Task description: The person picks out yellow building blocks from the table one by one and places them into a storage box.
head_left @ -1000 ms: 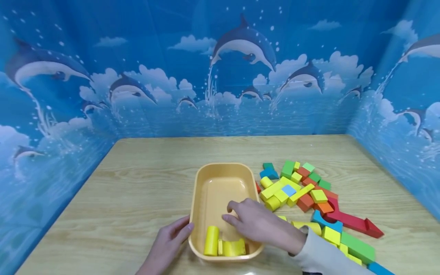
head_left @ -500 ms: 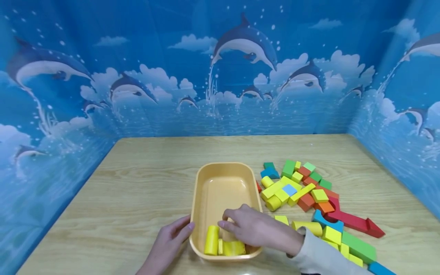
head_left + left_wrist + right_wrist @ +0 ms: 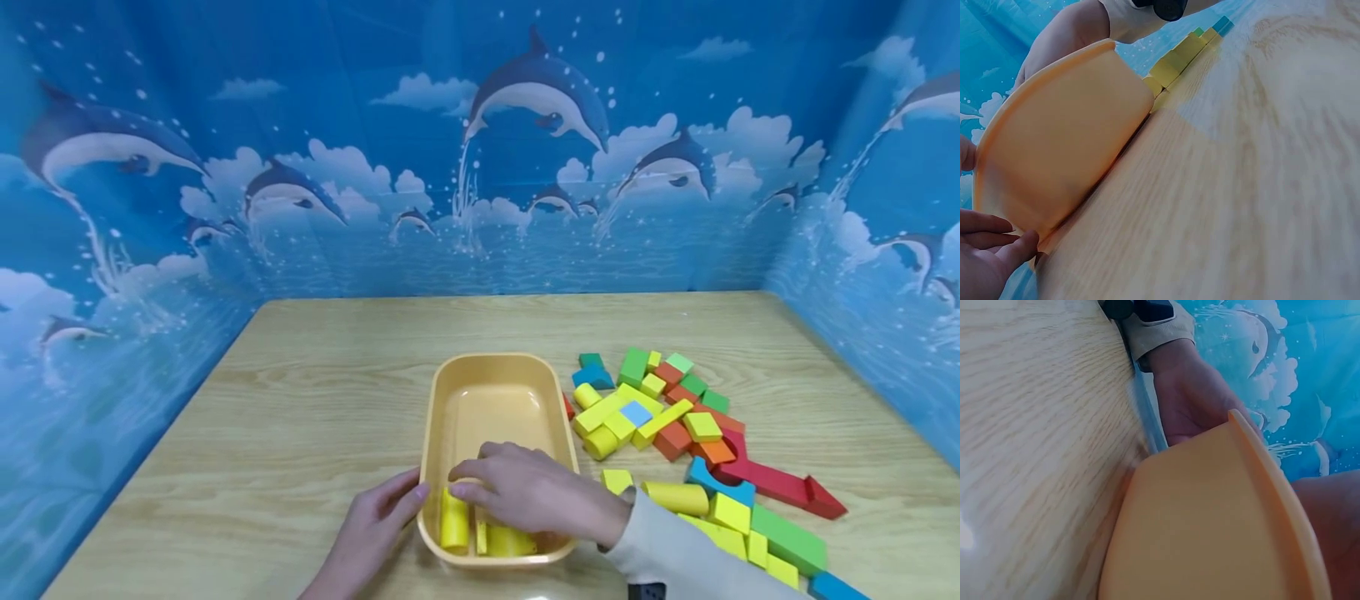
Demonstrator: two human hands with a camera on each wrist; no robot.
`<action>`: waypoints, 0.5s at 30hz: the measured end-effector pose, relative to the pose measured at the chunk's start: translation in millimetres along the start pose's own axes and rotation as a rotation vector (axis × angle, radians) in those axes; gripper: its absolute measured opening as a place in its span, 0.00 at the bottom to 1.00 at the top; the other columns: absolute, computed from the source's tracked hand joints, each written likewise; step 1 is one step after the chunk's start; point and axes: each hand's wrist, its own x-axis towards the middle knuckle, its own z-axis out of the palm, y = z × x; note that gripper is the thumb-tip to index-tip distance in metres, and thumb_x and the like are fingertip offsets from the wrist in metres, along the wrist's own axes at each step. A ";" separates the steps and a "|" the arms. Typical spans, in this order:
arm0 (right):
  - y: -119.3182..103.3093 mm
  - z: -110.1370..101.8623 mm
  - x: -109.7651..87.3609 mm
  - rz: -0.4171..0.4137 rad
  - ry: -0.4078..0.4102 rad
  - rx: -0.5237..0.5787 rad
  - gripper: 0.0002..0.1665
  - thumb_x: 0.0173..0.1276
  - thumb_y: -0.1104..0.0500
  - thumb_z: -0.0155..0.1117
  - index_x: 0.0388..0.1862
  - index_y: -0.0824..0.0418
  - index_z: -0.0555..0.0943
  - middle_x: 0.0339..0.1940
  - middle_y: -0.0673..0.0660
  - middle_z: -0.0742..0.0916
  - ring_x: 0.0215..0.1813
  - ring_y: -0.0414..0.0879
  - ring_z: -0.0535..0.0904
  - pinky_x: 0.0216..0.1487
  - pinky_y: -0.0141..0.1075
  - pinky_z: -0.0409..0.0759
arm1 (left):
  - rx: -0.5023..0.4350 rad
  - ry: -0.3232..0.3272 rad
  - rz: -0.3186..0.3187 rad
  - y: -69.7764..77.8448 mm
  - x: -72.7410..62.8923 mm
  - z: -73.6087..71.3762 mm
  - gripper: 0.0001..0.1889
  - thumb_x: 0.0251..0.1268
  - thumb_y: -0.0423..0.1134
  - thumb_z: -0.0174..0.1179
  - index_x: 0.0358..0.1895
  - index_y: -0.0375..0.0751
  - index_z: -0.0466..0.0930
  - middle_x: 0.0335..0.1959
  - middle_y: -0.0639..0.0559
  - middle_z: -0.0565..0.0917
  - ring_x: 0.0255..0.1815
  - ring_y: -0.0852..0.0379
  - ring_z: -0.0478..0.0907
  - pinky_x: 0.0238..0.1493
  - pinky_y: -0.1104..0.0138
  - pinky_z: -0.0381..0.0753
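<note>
A tan plastic tub [image 3: 495, 360] stands on the wooden table, with yellow blocks at its near end. My left hand [image 3: 375, 517] holds the tub's left side, thumb at the rim and fingers against the outer wall. In the left wrist view those fingertips [image 3: 1019, 247] touch the tub low down. My right hand [image 3: 521, 492] reaches inside from the right, fingers bent over the upper end of a yellow cylinder block [image 3: 454, 525]. Whether it grips anything is hidden. Beside the cylinder are a thin yellow block [image 3: 482, 537] and a curved yellow block [image 3: 512, 542], partly covered by the hand.
Many coloured blocks lie loose right of the tub, among them a yellow cylinder [image 3: 677, 497], a blue arch [image 3: 720, 483], a long green block [image 3: 787, 537] and a red triangle [image 3: 823, 498]. A dolphin-print curtain [image 3: 480, 167] surrounds the table [image 3: 315, 383].
My right hand has moved left and nearer within the tub, over the yellow cylinder. That cylinder has shifted slightly left, leaving a gap to the thin block. My left hand has stayed on the tub.
</note>
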 end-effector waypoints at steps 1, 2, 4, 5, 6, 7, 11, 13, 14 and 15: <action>-0.4 0.7 1.2 -0.014 -0.006 -0.001 0.25 0.75 0.36 0.43 0.62 0.40 0.78 0.48 0.44 0.81 0.47 0.38 0.75 0.43 0.39 0.78 | -0.001 -0.004 0.001 -0.1 0.3 0.2 0.24 0.70 0.46 0.56 0.60 0.30 0.75 0.58 0.37 0.79 0.60 0.44 0.76 0.60 0.55 0.77; -0.8 1.2 2.0 -0.027 -0.015 0.001 0.25 0.75 0.36 0.43 0.62 0.39 0.77 0.48 0.44 0.81 0.48 0.38 0.75 0.44 0.39 0.78 | -0.001 -0.008 0.002 -0.2 0.4 0.3 0.24 0.70 0.47 0.56 0.60 0.30 0.75 0.58 0.37 0.78 0.60 0.44 0.76 0.59 0.56 0.77; -1.0 2.2 2.7 -0.054 -0.026 -0.004 0.24 0.74 0.36 0.44 0.62 0.37 0.77 0.50 0.44 0.81 0.48 0.38 0.75 0.45 0.38 0.78 | -0.004 -0.008 0.010 -0.5 0.5 0.7 0.24 0.70 0.46 0.56 0.60 0.30 0.75 0.58 0.37 0.79 0.60 0.44 0.76 0.60 0.56 0.77; -0.9 2.5 2.5 -0.072 -0.029 -0.008 0.23 0.74 0.37 0.44 0.62 0.37 0.77 0.50 0.45 0.81 0.48 0.38 0.74 0.46 0.38 0.78 | -0.005 -0.008 0.013 -0.6 0.6 0.8 0.24 0.70 0.46 0.56 0.60 0.30 0.75 0.58 0.37 0.79 0.60 0.44 0.76 0.60 0.56 0.77; -0.6 2.6 2.1 -0.085 -0.034 -0.005 0.23 0.74 0.37 0.45 0.62 0.37 0.77 0.51 0.45 0.81 0.49 0.38 0.74 0.46 0.37 0.78 | -0.007 -0.009 0.015 -0.6 0.8 0.8 0.24 0.70 0.46 0.56 0.60 0.30 0.75 0.58 0.37 0.79 0.60 0.44 0.76 0.59 0.56 0.77; -0.1 2.7 1.6 -0.099 -0.039 -0.005 0.23 0.74 0.38 0.45 0.61 0.37 0.78 0.51 0.45 0.81 0.49 0.37 0.74 0.47 0.36 0.78 | -0.009 -0.006 0.017 -0.7 0.8 0.9 0.24 0.70 0.46 0.56 0.60 0.30 0.75 0.58 0.37 0.79 0.60 0.44 0.76 0.59 0.57 0.77; 2.3 2.5 -0.9 -0.143 -0.055 0.004 0.22 0.74 0.38 0.45 0.59 0.38 0.80 0.55 0.46 0.80 0.53 0.38 0.74 0.53 0.36 0.77 | -0.009 0.004 0.022 -0.8 0.7 0.8 0.24 0.70 0.46 0.56 0.59 0.30 0.75 0.58 0.37 0.79 0.60 0.45 0.76 0.60 0.58 0.77; 3.1 2.7 -1.8 -0.160 -0.062 0.006 0.23 0.74 0.38 0.45 0.58 0.38 0.81 0.58 0.47 0.80 0.56 0.39 0.74 0.56 0.38 0.77 | -0.010 0.007 0.021 -0.9 0.5 0.7 0.24 0.70 0.46 0.57 0.59 0.30 0.75 0.58 0.37 0.79 0.59 0.45 0.76 0.60 0.58 0.77; 3.4 2.8 -2.2 -0.167 -0.065 0.009 0.23 0.74 0.38 0.45 0.58 0.39 0.81 0.59 0.48 0.79 0.58 0.40 0.74 0.58 0.39 0.76 | -0.006 0.007 0.019 -0.8 0.7 0.5 0.24 0.70 0.46 0.57 0.60 0.30 0.75 0.58 0.37 0.79 0.59 0.45 0.76 0.60 0.58 0.77; 3.6 3.0 -2.5 -0.173 -0.068 0.010 0.23 0.74 0.38 0.45 0.57 0.38 0.81 0.60 0.48 0.79 0.59 0.41 0.73 0.60 0.39 0.76 | -0.006 0.006 0.018 -0.8 0.7 0.4 0.24 0.70 0.46 0.56 0.60 0.30 0.75 0.58 0.37 0.79 0.59 0.45 0.76 0.60 0.58 0.77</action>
